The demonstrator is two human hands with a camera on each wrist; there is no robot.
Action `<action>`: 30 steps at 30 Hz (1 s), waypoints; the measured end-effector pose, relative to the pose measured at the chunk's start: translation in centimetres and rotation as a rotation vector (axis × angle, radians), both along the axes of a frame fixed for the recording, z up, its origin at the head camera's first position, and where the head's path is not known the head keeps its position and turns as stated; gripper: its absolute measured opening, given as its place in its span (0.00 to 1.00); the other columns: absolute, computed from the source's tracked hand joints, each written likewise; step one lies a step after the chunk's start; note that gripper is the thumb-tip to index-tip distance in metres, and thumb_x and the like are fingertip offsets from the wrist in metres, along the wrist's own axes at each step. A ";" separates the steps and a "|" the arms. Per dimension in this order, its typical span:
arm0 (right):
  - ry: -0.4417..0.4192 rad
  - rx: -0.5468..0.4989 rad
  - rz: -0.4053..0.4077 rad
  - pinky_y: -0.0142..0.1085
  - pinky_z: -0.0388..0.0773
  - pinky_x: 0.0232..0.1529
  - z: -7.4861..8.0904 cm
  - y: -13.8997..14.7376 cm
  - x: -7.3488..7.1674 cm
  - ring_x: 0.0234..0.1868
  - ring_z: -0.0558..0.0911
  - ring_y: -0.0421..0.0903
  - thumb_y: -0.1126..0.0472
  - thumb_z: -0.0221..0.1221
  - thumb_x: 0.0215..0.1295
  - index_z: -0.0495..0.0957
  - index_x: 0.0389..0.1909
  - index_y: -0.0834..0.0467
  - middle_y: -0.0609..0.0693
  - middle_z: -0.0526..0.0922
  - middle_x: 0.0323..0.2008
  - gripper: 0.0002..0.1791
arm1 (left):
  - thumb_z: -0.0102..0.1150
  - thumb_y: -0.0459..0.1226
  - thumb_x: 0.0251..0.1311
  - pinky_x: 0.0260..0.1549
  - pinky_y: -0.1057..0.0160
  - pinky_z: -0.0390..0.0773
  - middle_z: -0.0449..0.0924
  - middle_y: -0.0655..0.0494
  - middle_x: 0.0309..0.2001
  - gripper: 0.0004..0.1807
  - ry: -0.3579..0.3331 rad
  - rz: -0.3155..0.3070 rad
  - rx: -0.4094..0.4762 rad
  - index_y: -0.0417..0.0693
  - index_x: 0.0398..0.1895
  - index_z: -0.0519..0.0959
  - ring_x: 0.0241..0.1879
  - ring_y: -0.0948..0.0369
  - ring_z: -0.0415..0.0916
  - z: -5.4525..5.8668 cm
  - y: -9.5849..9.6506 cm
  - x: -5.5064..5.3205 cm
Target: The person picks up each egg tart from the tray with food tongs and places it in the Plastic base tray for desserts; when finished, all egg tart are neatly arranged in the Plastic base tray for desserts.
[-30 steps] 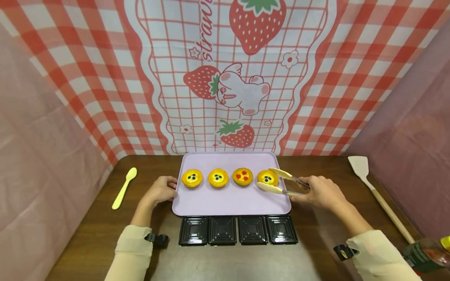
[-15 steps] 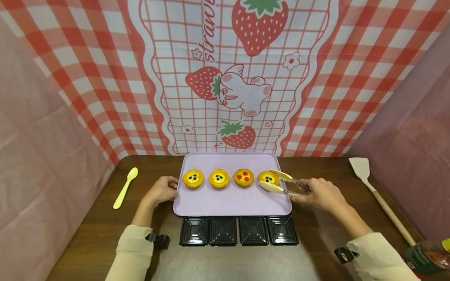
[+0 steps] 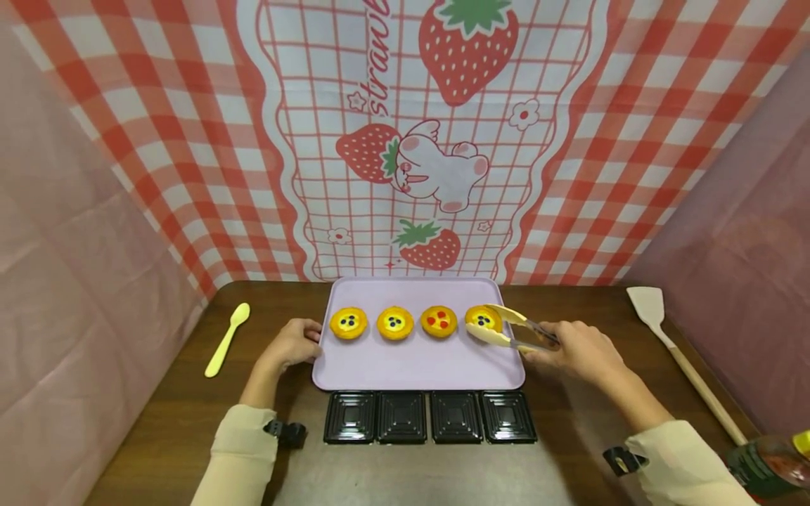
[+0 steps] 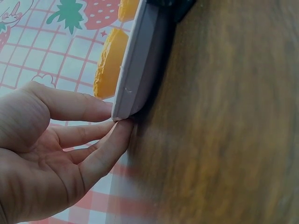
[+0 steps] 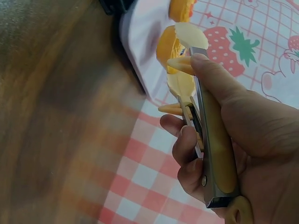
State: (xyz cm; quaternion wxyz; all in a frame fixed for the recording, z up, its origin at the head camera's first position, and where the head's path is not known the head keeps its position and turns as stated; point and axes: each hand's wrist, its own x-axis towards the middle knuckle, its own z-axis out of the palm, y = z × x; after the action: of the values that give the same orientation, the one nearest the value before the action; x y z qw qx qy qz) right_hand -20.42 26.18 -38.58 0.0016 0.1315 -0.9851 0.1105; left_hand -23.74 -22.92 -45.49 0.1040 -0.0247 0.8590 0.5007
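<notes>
A lilac tray (image 3: pixel 418 369) lies on the table with a row of egg tarts on it. Blueberry tarts (image 3: pixel 349 323) (image 3: pixel 395 323) are at the left, then a tart with red pieces (image 3: pixel 439 321), then another blueberry tart (image 3: pixel 484 318) at the right end. My left hand (image 3: pixel 292 344) pinches the tray's left rim, thumb and fingertips at its edge in the left wrist view. In my right hand (image 3: pixel 579 351) are metal tongs (image 5: pixel 215 140) with cream tips. Their spread tips stand on either side of the right-end tart; whether both touch it I cannot tell.
A row of black square plastic trays (image 3: pixel 401 418) sits right in front of the lilac tray. A yellow spoon (image 3: pixel 226 341) lies at left. At right are a spatula (image 3: pixel 690 369) and a bottle (image 3: pixel 768 464). A strawberry-print cloth (image 3: pixel 430 176) hangs behind.
</notes>
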 end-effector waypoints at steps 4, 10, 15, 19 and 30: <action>0.028 -0.012 0.019 0.44 0.68 0.20 0.6 0.2 0.3 0.23 0.72 0.46 0.39 0.71 0.52 0.83 0.47 0.54 0.44 0.76 0.24 0.28 | 0.61 0.19 0.41 0.28 0.55 0.85 0.72 0.37 0.38 0.27 0.005 -0.001 0.000 0.23 0.52 0.72 0.30 0.52 0.75 -0.2 -0.1 0.1; 0.051 -0.009 0.015 0.44 0.67 0.18 1.4 -0.1 1.3 0.22 0.72 0.47 0.37 0.70 0.51 0.83 0.47 0.52 0.44 0.75 0.23 0.28 | 0.60 0.20 0.41 0.28 0.56 0.84 0.73 0.38 0.38 0.27 0.009 0.004 -0.002 0.23 0.52 0.72 0.31 0.52 0.75 -0.5 -0.2 0.2; 0.071 -0.004 0.006 0.48 0.70 0.19 2.5 -0.2 2.5 0.25 0.76 0.49 0.32 0.68 0.51 0.82 0.54 0.51 0.46 0.82 0.29 0.35 | 0.60 0.20 0.42 0.28 0.55 0.85 0.73 0.37 0.39 0.27 0.014 -0.008 -0.003 0.22 0.52 0.72 0.31 0.52 0.76 -0.5 -0.1 0.2; 0.100 -0.001 0.013 0.49 0.71 0.19 3.3 0.0 3.6 0.27 0.78 0.49 0.31 0.66 0.51 0.81 0.57 0.52 0.49 0.84 0.33 0.38 | 0.61 0.20 0.42 0.29 0.55 0.85 0.73 0.37 0.39 0.28 0.006 -0.001 -0.005 0.23 0.52 0.72 0.31 0.52 0.76 -0.4 -0.1 0.2; 0.124 -0.019 -0.004 0.45 0.70 0.20 3.7 1.1 7.4 0.27 0.76 0.45 0.27 0.63 0.51 0.79 0.60 0.56 0.55 0.86 0.41 0.45 | 0.61 0.20 0.44 0.29 0.53 0.85 0.72 0.37 0.41 0.28 -0.008 0.007 -0.004 0.23 0.55 0.71 0.34 0.50 0.76 -0.3 0.1 0.0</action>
State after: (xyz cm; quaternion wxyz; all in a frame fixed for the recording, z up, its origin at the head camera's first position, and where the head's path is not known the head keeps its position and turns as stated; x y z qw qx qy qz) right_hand -12.99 27.25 -34.93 0.0641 0.1361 -0.9823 0.1115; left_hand -23.79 -22.86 -45.74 0.1054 -0.0300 0.8595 0.4993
